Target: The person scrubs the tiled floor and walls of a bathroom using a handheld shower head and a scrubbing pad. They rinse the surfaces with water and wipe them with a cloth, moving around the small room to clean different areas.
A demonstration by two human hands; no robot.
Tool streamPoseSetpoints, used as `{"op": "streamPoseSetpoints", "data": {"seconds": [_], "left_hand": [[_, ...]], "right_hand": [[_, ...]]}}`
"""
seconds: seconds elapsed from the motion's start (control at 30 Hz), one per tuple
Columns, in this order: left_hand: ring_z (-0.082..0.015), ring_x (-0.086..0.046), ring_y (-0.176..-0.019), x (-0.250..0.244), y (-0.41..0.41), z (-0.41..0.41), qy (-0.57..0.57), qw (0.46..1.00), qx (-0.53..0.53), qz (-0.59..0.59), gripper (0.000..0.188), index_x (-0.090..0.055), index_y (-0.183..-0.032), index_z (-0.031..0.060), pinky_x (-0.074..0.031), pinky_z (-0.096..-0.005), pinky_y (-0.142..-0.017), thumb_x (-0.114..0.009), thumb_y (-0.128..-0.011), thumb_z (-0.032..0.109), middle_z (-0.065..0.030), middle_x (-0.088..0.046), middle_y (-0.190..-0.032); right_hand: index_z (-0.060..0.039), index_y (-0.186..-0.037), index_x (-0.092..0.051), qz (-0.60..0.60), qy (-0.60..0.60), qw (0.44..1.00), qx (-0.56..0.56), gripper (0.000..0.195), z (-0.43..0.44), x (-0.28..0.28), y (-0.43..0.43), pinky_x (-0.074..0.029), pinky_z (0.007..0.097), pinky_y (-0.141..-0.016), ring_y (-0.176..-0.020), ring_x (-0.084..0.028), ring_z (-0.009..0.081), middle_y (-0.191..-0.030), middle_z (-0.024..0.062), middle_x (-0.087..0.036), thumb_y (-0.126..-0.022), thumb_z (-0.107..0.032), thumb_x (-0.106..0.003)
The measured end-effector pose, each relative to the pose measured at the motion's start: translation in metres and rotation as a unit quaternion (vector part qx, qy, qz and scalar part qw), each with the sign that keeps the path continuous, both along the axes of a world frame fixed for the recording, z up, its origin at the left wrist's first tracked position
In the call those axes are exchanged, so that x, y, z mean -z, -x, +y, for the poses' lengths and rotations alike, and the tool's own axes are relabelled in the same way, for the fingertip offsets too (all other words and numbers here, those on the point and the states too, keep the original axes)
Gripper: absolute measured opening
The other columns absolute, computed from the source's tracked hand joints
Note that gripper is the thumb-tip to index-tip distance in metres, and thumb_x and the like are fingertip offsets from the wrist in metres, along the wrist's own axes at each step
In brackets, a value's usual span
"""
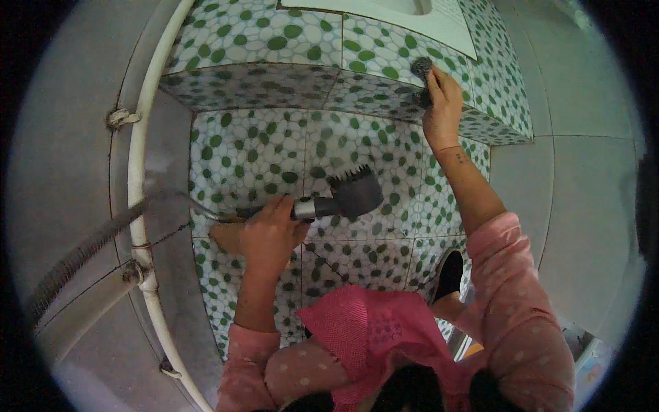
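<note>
My left hand (pixel 270 232) is closed around the dark and silver handle of a hand shower (pixel 355 193) at the centre. Its black head has a row of dark teeth or thin jets along the upper edge; which of these cannot be told. A thin metal hose (pixel 206 210) runs left from the handle. Farther forward, at the upper right, my right hand (pixel 444 103) pinches a grey metal scouring pad (pixel 422 67) against the pebble-patterned tile (pixel 360 54) near the edge of a raised step. A dark patch shows below that pad; what it is cannot be told.
A white squat toilet (pixel 448 26) is set in the step. White pipes (pixel 136 170) run down the grey wall at left, with a ribbed hose (pixel 87 257) crossing them. The step's front edge separates it from the lower tiled floor (pixel 252 154). A black shoe (pixel 449 273) stands lower right.
</note>
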State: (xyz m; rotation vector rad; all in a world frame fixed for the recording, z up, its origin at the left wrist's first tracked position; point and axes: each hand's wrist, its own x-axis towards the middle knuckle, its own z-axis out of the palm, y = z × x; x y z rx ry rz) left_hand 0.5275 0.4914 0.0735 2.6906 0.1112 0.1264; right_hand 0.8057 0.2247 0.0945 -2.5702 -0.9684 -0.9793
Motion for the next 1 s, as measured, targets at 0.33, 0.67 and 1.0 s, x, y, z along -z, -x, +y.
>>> {"op": "streamPoseSetpoints", "data": {"seconds": [0.33,0.67,1.0], "left_hand": [[-0.0273,-0.067,-0.078,-0.006,-0.006,-0.018,0.016,0.997,0.067,0.025,0.051,-0.061,-0.107,0.0105,-0.054,-0.0371,-0.066,-0.078,-0.060,0.020,-0.0090,-0.064,-0.109],[-0.0271,-0.067,-0.086,-0.036,0.012,0.035,0.084,0.994,-0.071,0.000,0.048,-0.064,-0.109,0.0104,-0.053,-0.0348,-0.074,-0.078,-0.064,0.011,-0.0112,-0.067,-0.107],[-0.0259,-0.067,-0.075,-0.052,0.003,0.031,0.170,0.979,-0.110,-0.027,0.048,-0.065,-0.110,0.0060,-0.053,-0.0338,-0.067,-0.080,-0.065,0.015,-0.0138,-0.067,-0.101]], "right_hand": [[0.0022,-0.118,-0.054,0.336,-0.399,0.817,0.245,0.040,-0.109,0.038,0.063,-0.045,0.0337,-0.086,-0.096,-0.057,0.0215,-0.108,0.0083,-0.059,-0.082,-0.008,-0.066],[0.0018,-0.110,-0.051,0.368,-0.544,0.745,0.121,0.029,0.033,0.070,0.040,-0.050,0.0305,-0.079,-0.090,-0.056,0.0161,-0.105,0.0092,-0.058,-0.090,-0.016,-0.061],[-0.0023,-0.114,-0.049,0.415,-0.635,0.637,0.137,0.027,-0.004,0.051,0.069,-0.054,0.0346,-0.079,-0.096,-0.057,0.0185,-0.109,0.0094,-0.057,-0.091,-0.014,-0.058]]}}
